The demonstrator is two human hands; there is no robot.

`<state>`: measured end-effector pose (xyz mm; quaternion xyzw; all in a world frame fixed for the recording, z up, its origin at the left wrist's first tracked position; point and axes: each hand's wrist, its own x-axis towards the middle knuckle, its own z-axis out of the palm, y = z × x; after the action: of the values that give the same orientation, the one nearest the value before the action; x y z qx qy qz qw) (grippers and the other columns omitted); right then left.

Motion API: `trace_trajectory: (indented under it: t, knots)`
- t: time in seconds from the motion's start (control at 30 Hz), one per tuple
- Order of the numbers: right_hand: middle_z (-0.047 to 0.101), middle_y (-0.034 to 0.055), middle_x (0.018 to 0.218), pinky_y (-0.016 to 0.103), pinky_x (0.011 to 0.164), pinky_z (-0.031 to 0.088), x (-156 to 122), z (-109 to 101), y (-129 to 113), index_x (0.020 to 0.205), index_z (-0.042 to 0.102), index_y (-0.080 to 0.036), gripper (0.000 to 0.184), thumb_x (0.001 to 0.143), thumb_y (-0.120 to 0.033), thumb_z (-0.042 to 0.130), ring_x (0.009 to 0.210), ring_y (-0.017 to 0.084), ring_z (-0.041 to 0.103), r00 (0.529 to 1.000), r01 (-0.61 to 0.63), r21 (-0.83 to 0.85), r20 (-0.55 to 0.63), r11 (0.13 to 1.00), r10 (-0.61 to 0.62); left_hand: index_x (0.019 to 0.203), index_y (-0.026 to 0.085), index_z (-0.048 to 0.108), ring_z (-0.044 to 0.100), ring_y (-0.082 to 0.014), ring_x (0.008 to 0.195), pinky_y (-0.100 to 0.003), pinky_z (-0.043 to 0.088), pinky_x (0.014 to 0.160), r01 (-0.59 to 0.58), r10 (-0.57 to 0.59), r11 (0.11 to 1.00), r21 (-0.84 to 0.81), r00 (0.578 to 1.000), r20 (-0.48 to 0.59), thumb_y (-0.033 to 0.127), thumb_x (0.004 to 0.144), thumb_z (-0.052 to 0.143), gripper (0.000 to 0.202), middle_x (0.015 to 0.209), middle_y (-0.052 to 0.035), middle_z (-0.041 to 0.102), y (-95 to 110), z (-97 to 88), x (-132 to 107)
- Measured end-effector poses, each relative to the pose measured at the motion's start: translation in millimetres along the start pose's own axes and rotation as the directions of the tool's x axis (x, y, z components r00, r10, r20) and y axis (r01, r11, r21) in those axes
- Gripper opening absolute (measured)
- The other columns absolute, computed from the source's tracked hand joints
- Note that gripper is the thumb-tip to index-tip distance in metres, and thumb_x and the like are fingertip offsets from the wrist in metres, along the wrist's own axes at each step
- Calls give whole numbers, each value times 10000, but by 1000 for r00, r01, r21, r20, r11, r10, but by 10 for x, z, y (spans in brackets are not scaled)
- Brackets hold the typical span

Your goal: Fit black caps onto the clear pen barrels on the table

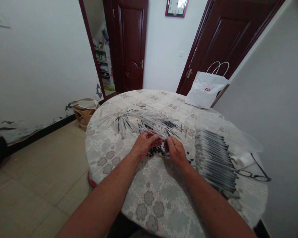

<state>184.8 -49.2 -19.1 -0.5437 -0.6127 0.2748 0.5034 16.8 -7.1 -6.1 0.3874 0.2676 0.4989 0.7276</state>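
My left hand [145,143] is closed on a slim, pale pen barrel [152,133] above the middle of the table. The fingers of my right hand [175,149] pinch the barrel's right end; the fingertips partly hide what sits there. Small black caps [155,151] lie on the cloth under and between my hands. Just beyond them spreads a loose heap of whitish pen barrels [144,115], mixed with thin black pieces [171,124]. To the right of my right hand, many pens with dark ends lie side by side in a neat stack [213,158].
A patterned cloth covers the round table [149,198]. Black-framed glasses [253,175] and a crumpled white item [244,160] lie at the right edge. A white paper bag [206,89] stands at the back right. A stool [83,114] is on the floor at left.
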Motion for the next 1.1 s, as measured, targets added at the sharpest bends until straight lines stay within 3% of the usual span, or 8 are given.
trace_trajectory:
  t: [0.1, 0.27, 0.33, 0.5, 0.7, 0.8, 0.93, 1.1]
  knots:
    - [621, 15, 675, 294, 558, 420, 0, -2, 13, 766, 590, -232, 471, 1021, -568, 382, 568, 171, 545, 1000, -26, 56, -6, 998, 26, 1006, 172, 577, 771, -223, 829, -385, 617, 819, -5, 6, 1000, 10, 1000, -5, 294, 765, 844, 380, 942, -90, 778, -14, -3, 4]
    - [616, -23, 730, 281, 595, 434, -23, -17, -36, 1030, 594, -237, 248, 968, -472, 542, 622, 168, 567, 999, 29, 34, -38, 999, -28, 1008, 176, 575, 772, -225, 826, -390, 617, 814, -20, 21, 1000, 9, 999, -31, 302, 769, 839, 378, 929, -77, 776, -25, -13, 13]
    - [602, -24, 703, 282, 599, 425, -25, -14, -38, 959, 594, -236, 237, 979, -463, 529, 622, 167, 563, 999, 28, -7, -30, 1000, -28, 1004, 174, 573, 770, -222, 827, -391, 617, 815, -15, 15, 1000, 3, 1000, -18, 298, 766, 841, 380, 941, -81, 775, -24, -13, 11]
    - [589, 2, 643, 296, 560, 407, -5, -2, 19, 727, 569, -230, 469, 1026, -544, 390, 568, 168, 536, 1000, -27, 30, 17, 999, 26, 981, 166, 577, 767, -214, 815, -370, 619, 794, -5, 5, 1000, 5, 1000, 3, 305, 748, 859, 391, 965, -94, 771, -14, -1, 0]
    - [619, -28, 722, 293, 594, 439, -20, -12, -10, 1050, 586, -242, 250, 956, -472, 557, 616, 172, 575, 999, 24, 63, -28, 998, -22, 999, 171, 586, 770, -222, 803, -370, 617, 785, -29, 29, 1000, 5, 999, -37, 298, 758, 847, 377, 928, -89, 776, 2, 0, 0]
    - [609, -25, 705, 292, 593, 425, -27, -9, -34, 966, 589, -246, 233, 973, -470, 528, 610, 172, 559, 999, 28, 5, -25, 1000, -28, 996, 173, 592, 770, -224, 803, -375, 616, 790, -34, 34, 999, 11, 999, -23, 305, 751, 854, 382, 929, -87, 778, 6, 3, -5]
    - [574, -3, 634, 297, 590, 414, -13, -14, -32, 730, 552, -241, 436, 1033, -511, 393, 590, 172, 538, 999, 18, -7, 35, 1000, -18, 973, 165, 600, 766, -219, 807, -373, 618, 794, -16, 16, 999, 31, 1000, -1, 318, 730, 871, 395, 943, -93, 775, 6, 4, -4]
    - [601, -21, 732, 286, 591, 431, -13, -23, -19, 973, 589, -242, 268, 987, -496, 503, 614, 167, 550, 1000, 29, 58, -13, 998, -28, 987, 167, 594, 766, -223, 810, -384, 617, 801, -38, 38, 998, 43, 999, -10, 323, 755, 852, 380, 935, -96, 778, -6, -17, 18]
